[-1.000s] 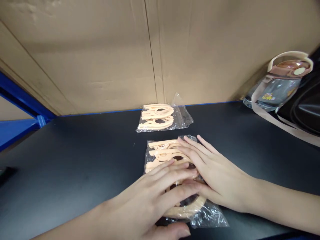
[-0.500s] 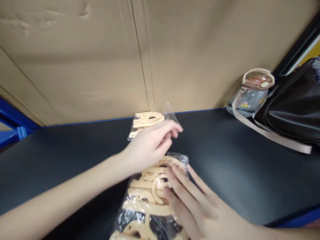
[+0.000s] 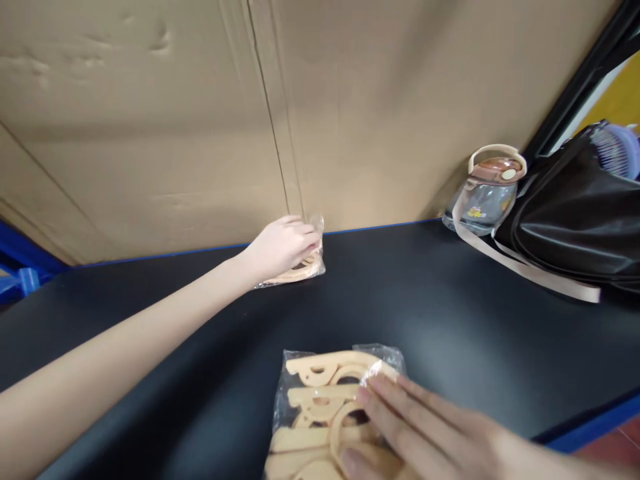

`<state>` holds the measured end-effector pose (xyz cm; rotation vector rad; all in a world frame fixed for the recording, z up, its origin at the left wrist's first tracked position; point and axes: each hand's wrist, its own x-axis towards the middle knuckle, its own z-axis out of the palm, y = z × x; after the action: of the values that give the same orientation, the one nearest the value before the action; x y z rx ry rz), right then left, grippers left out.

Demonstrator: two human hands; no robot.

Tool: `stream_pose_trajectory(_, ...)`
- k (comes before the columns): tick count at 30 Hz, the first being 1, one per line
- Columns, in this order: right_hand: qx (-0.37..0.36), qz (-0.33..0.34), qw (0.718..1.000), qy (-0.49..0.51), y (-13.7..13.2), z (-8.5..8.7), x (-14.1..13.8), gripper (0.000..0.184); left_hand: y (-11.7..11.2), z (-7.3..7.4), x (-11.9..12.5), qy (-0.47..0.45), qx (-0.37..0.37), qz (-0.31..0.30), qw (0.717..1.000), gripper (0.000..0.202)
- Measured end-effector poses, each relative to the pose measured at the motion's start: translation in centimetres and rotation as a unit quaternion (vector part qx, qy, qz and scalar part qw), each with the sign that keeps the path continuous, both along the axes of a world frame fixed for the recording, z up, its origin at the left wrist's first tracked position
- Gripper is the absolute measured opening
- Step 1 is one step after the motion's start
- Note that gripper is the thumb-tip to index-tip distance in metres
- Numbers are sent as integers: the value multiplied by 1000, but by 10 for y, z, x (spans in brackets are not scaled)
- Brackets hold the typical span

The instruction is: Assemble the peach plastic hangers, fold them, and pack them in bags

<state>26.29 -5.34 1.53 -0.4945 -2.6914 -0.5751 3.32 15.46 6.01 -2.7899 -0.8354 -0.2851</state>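
Near the front lies a clear plastic bag (image 3: 305, 433) of flat beige pieces with holes and curved parts, which look like folding hangers. My right hand (image 3: 435, 430) rests on its right side, fingers stretched out. At the back of the table, by the cardboard, is a second, smaller-looking clear bag (image 3: 313, 267) of similar beige pieces. My left hand (image 3: 283, 247) reaches over it with fingers curled and closed on the bag's upper part. The hand hides much of that bag and the fingertips.
A clear water bottle (image 3: 483, 203) with a brown lid and strap stands at the back right. Beside it is a black bag (image 3: 580, 213) with a purple brush (image 3: 617, 153) on top. A cardboard wall (image 3: 375, 120) rises behind the black table (image 3: 200, 373).
My left hand has moved back and left from above the near bag to the far bag and closed on it. The near bag and my right hand appear lower in view.
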Motion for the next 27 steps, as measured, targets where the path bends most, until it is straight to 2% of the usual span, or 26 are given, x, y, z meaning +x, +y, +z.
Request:
stream_pose_trajectory(1,-6,10,1000,-1,9,7,5,38,-6,-3,-10,-3,-7,10,1000,26)
stream_pose_trajectory(3,35,15,998,54,34,20,13,36,-18,-11,-27,-9,-31,20,999,22)
stream_pose_trajectory(5,99,12,993,61,66,29,17,35,-30,-21,-40,-24,-54,27,998,25)
stream_pose_trajectory(8,81,-48,991,93,124,36,11,36,-45,-37,-48,-46,-79,37,995,36)
stream_pose_trajectory(10,73,-68,988,116,163,34,-3,37,-53,-45,-47,-61,-92,50,993,42)
stream_pose_trajectory(13,50,-79,988,122,211,18,-32,36,-67,-51,-44,-98,-105,80,986,50)
stream_pose_trajectory(15,21,-68,992,105,231,5,-48,33,-77,-51,-47,-135,-111,101,979,47)
stream_pose_trajectory(17,-10,-57,994,96,240,-5,-57,32,-87,-47,-56,-185,-117,130,967,32)
stream_pose_trajectory(19,-45,-41,994,87,242,-10,-60,32,-92,-42,-69,-256,-121,179,942,22)
stream_pose_trajectory(20,-64,-30,994,82,241,-10,-60,35,-91,-41,-75,-298,-125,211,923,24)
stream_pose_trajectory(23,-124,0,990,65,237,-7,-60,61,-80,-40,-87,-414,-188,301,838,52)
stream_pose_trajectory(25,-161,10,985,59,234,-3,-63,80,-68,-43,-86,-467,-260,328,779,59)
stream_pose_trajectory(27,-193,16,980,50,232,2,-67,90,-59,-46,-80,-504,-322,319,735,56)
